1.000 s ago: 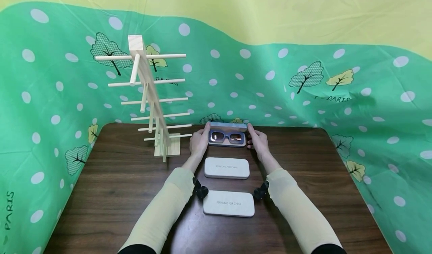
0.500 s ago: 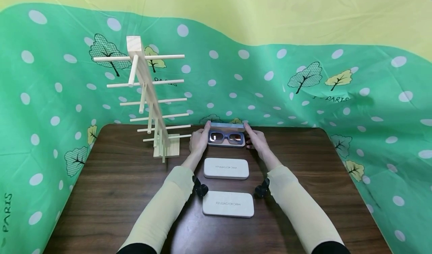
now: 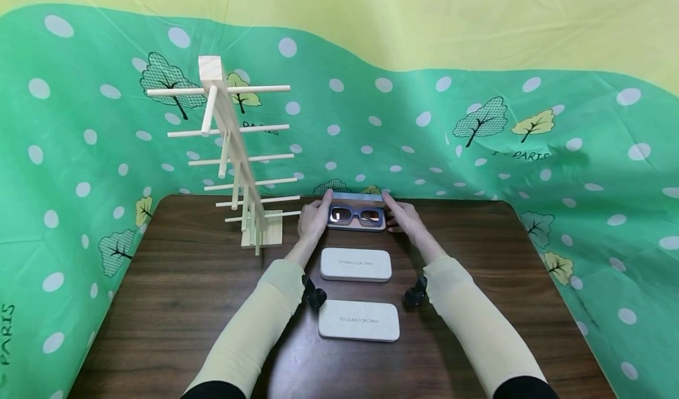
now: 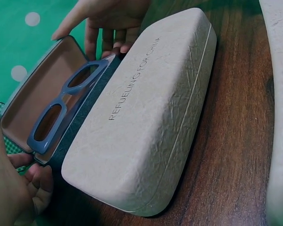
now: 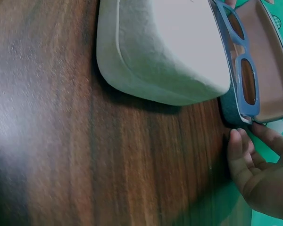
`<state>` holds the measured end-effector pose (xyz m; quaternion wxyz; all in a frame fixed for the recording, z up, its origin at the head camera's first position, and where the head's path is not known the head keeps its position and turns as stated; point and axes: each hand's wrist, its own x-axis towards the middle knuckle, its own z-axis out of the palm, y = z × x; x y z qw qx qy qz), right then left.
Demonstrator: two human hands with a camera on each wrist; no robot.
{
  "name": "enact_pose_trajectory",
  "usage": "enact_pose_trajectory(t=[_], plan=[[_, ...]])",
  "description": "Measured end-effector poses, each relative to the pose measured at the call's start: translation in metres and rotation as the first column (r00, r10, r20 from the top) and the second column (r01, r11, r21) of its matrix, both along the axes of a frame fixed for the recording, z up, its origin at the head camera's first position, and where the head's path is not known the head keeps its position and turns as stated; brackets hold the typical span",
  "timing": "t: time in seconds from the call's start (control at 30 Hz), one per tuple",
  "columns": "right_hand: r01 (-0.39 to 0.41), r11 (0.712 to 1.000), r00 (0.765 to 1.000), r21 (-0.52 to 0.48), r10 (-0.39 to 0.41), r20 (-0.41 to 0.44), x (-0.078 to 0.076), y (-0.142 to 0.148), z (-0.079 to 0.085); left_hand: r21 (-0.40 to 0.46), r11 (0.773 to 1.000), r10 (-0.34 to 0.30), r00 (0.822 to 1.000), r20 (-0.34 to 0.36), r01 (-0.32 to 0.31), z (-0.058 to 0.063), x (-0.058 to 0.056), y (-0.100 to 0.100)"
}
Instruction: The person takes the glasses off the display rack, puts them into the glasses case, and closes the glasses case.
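Note:
An open blue-green glasses case (image 3: 355, 228) with a tan lining lies at the table's far edge, its lid tilted up at the back. Blue-framed sunglasses (image 3: 356, 216) with dark lenses rest inside it; they also show in the left wrist view. My left hand (image 3: 313, 221) holds the case's left end, thumb up at the lid. At the right end my right hand (image 3: 407, 221) holds the case, thumb against the lid's corner and the other fingers bent beside the base. A white glasses case (image 3: 355, 264) lies closed just in front.
A second closed white glasses case (image 3: 359, 320) lies nearer, between the forearms. To the left stands a wooden rack (image 3: 233, 134) with several pegs jutting out, close to the left hand. A green patterned cloth (image 3: 403, 128) hangs behind the dark wooden table (image 3: 493, 281).
My right thumb has shifted slightly left along the lid's corner, and the right wrist has moved a little outward. The left hand, case and sunglasses look nearly unchanged.

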<state>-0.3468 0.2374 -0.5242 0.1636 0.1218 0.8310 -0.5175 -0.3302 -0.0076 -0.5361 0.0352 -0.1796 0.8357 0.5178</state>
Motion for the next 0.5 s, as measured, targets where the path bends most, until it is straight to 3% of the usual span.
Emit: enact_pose_trajectory(t=[0.27, 0.5], plan=[[-0.092, 0.996, 0.995, 0.005, 0.092, 0.032, -0.005, 0.005, 0.004, -0.01, 0.996, -0.084, 0.996, 0.017, 0.085, 0.002, -0.001, -0.005], [-0.12, 0.993, 0.99, -0.003, 0.119, 0.068, -0.008, 0.009, 0.006, 0.102, 0.975, -0.201, 0.98, 0.011, 0.199, 0.004, -0.002, -0.014]])
